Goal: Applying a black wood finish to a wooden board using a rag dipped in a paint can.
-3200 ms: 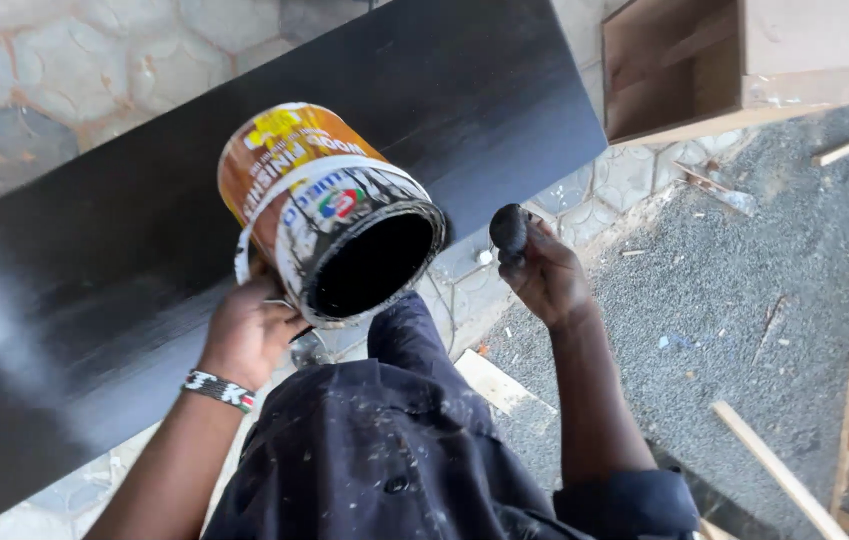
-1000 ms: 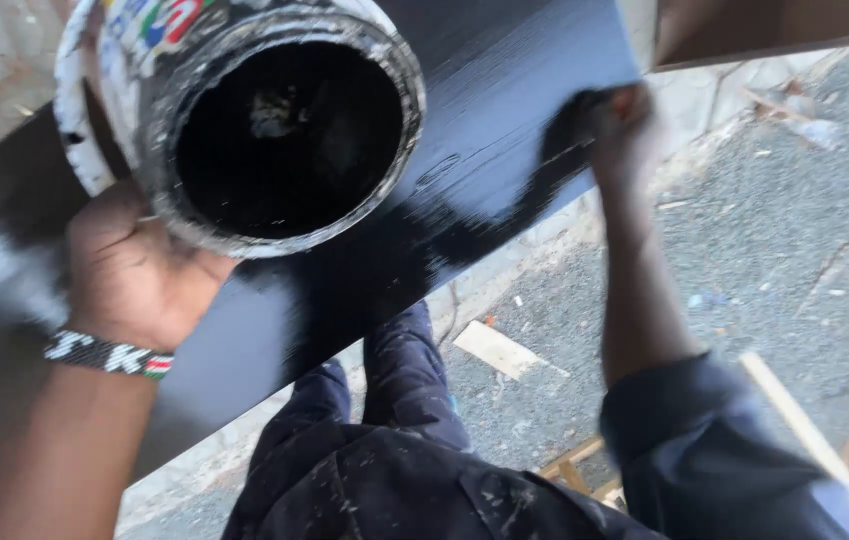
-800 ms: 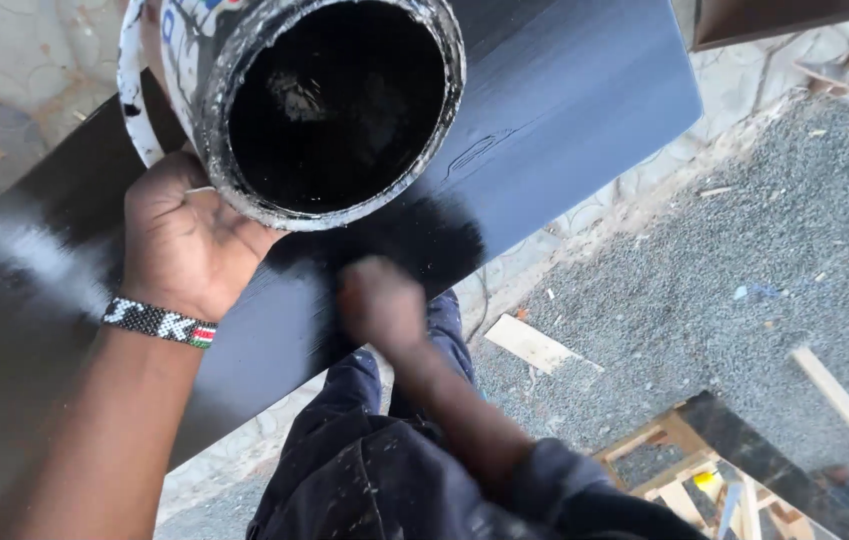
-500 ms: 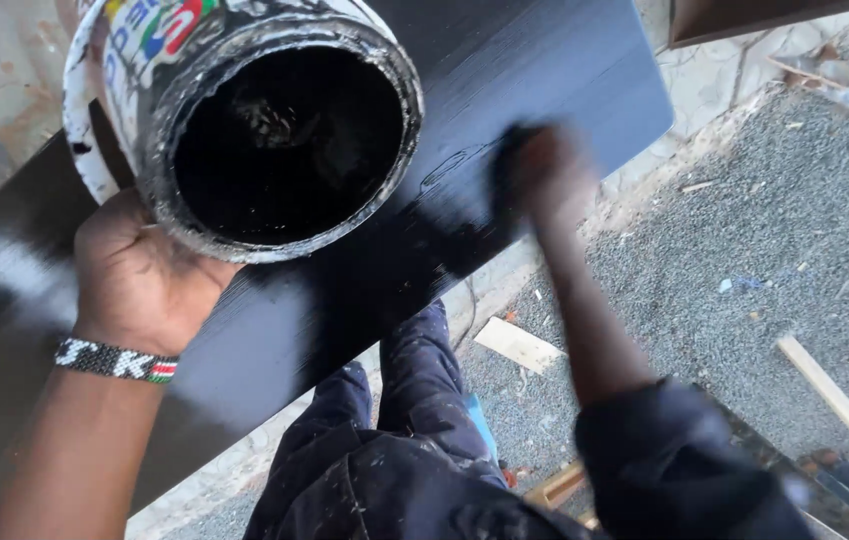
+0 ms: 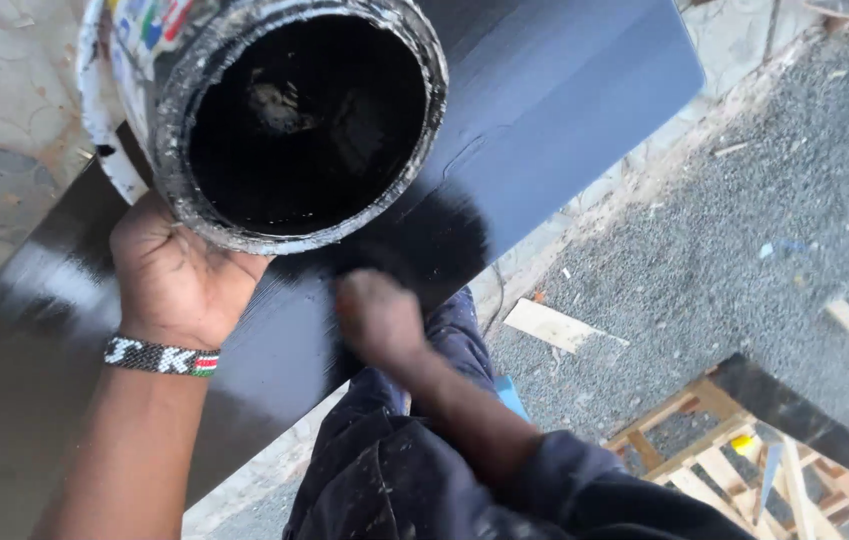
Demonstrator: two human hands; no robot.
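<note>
Dark, paint-flecked trousers [image 5: 394, 480] nearest, filling the bottom edge. Just above, right hand [image 5: 376, 315] blurred over a long black board [image 5: 544, 110], fingers curled, grip and anything held impossible to make out. Left hand [image 5: 176, 285], beaded wristband [image 5: 161, 357] at the wrist, wrapped firmly round the lower side of a paint can [image 5: 284, 110], tipped so its open mouth faces up toward the camera. Inside black and wet; colourful label patches on the upper left wall, cut off by the frame. Can raised above the board, left of the right hand. Farther right, grey gravel [image 5: 744, 250], a pale wood offcut [image 5: 556, 325], a wooden frame [image 5: 734, 460].
</note>
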